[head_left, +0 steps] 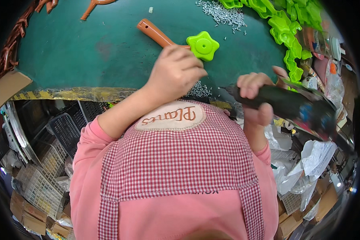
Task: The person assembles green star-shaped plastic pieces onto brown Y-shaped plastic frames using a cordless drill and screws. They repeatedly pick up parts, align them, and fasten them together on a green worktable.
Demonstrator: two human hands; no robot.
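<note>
Green plastic is the material of the star (203, 46), which lies on the bench (88, 52) between twelve and one o'clock of the view. The brown handle (158, 34) lies toward half past eleven; its end meets the star, but whether the two are joined, I cannot tell. The left hand (178, 76), at twelve o'clock, partly hides the handle; its fingers are bent, and I cannot tell whether they pinch something. The right hand (250, 86), near two o'clock, has its fingers wrapped around a black power tool (284, 102), whose thin tip points toward nine.

Some risks I can judge. If the tool moves toward ten o'clock too quickly, its tip could hit the left fingers, because they are near its way. If the handle is not firmly pressed, a push on the star could make both turn. The small screw heap (200, 90) lies close to the bench's near edge, so a careless left wrist could sweep screws down.
</note>
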